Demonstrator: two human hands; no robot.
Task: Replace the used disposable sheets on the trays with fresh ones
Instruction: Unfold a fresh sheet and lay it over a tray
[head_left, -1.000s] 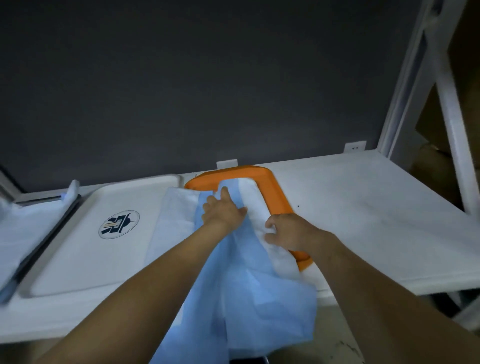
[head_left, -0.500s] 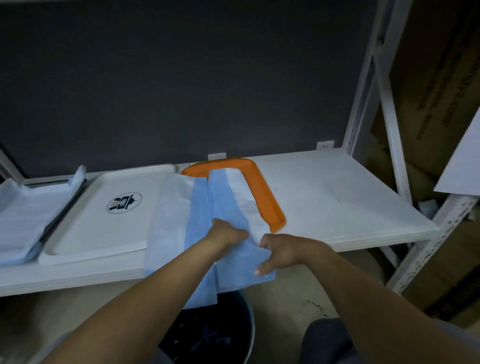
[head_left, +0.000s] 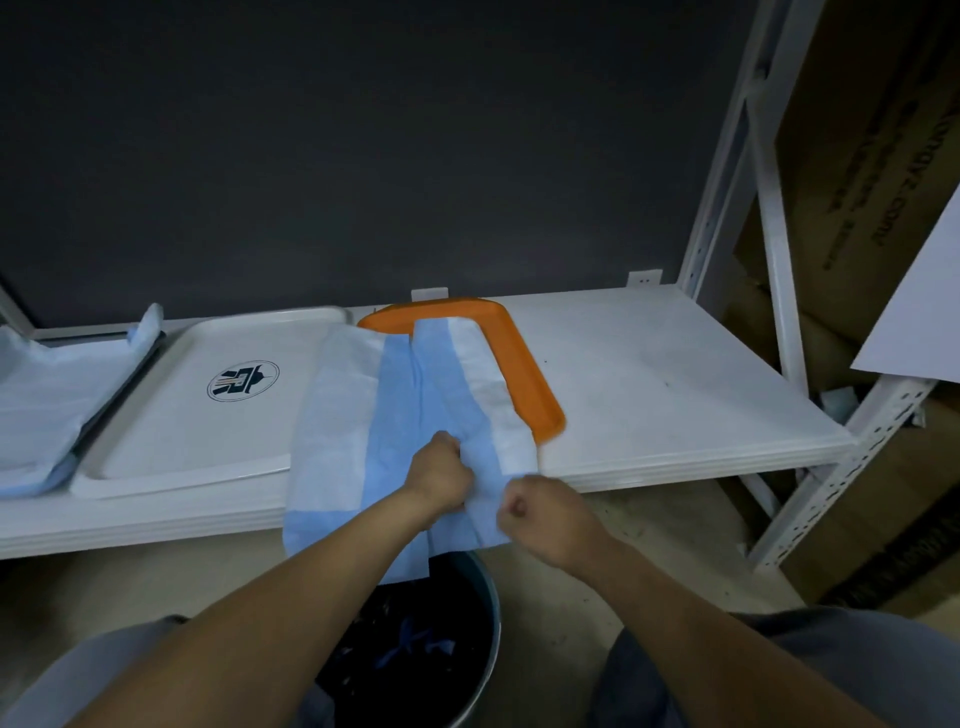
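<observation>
Hanging just below both hands, one round bin (head_left: 491, 623) stands on the floor with blue scraps in its dark inside. Two bare forearms reach forward over it, side by side. The left hand (head_left: 439, 478) is knuckles-up, its fingers curled round a bunched fold in the middle of the blue sheet (head_left: 415, 384). The right hand (head_left: 545, 512), close beside it and a little nearer, is closed like a fist, pinching the sheet's near right edge.

That sheet, blue in the middle with white bands to either side, runs away from the hands over the front lip of the shelf (head_left: 675, 395) and across the orange tray (head_left: 524, 374); its near end droops off the shelf toward the bin. Whether it is one layer or several I cannot tell.

Three trays lie on the shelf. The orange one is straight beyond the hands, only its far and right rims uncovered. Left of the left hand sits a bare white tray (head_left: 182, 415) with a round dark emblem. Farther left is a dark-edged tray (head_left: 124, 385), covered by a second, pale sheet (head_left: 47, 395).

Beyond the right hand, past a white rack upright (head_left: 722, 171), stand cardboard boxes (head_left: 857, 156).
</observation>
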